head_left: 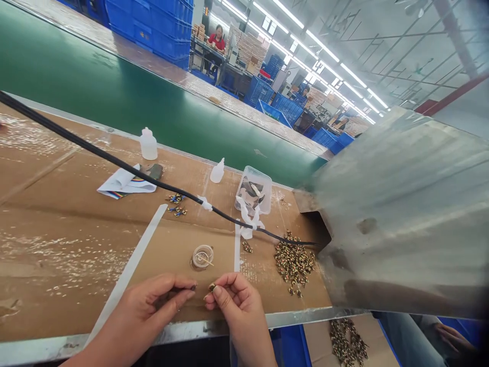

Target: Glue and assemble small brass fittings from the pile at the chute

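Note:
My left hand [155, 303] is closed in a pinch near the table's front edge, with a tiny dark bit at its fingertips that is too small to name. Just to its right, my right hand [237, 300] pinches a small gold-and-dark metal part [212, 287] between thumb and fingers. The two hands are a short way apart. Beyond them stands a small round clear dish [202, 257] with a thin stick resting in it. To the right lies a heap of small gold-and-black parts [294, 262], and a few similar parts [247, 247] sit nearer the dish.
A black cable [114, 159] crosses above the table. Behind it are white squeeze bottles [148, 145], a clear plastic tub [254, 189] and small blue-and-gold parts [176, 204]. A green conveyor belt [153, 102] runs along the back. A large metal housing [405, 214] blocks the right side.

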`<action>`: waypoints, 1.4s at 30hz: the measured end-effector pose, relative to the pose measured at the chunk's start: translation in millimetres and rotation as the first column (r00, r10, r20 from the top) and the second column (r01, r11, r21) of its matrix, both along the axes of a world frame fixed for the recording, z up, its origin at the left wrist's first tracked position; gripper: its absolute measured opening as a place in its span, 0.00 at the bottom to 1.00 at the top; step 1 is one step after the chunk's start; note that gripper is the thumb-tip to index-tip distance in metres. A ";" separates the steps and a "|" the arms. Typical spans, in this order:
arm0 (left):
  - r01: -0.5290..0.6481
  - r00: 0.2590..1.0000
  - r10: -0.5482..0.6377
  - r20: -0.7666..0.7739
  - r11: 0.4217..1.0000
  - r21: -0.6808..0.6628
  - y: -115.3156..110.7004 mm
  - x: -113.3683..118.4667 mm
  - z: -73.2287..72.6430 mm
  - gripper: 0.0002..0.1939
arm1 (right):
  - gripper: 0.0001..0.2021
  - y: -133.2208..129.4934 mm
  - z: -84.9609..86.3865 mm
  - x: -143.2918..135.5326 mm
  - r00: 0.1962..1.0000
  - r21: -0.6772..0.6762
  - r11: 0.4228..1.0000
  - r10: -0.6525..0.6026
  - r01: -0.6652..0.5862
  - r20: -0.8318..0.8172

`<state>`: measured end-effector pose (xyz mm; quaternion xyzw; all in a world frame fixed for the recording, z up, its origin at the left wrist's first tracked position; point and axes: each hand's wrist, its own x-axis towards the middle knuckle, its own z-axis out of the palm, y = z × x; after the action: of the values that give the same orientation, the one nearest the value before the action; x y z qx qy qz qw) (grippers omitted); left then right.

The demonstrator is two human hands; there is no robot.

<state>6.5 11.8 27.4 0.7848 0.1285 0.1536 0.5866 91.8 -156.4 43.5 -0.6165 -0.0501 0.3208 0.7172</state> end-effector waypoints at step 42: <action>0.120 0.984 -0.143 0.105 0.974 0.194 0.3 0.0 7.6 0.09 | 0.14 10.1 11.3 -9.0 0.978 -0.176 0.983 0.086 -0.052 0.192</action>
<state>6.5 12.1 35.0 0.8327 0.0262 0.1721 0.5256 82.8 -146.3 54.7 -0.7023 -0.1154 0.2854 0.6419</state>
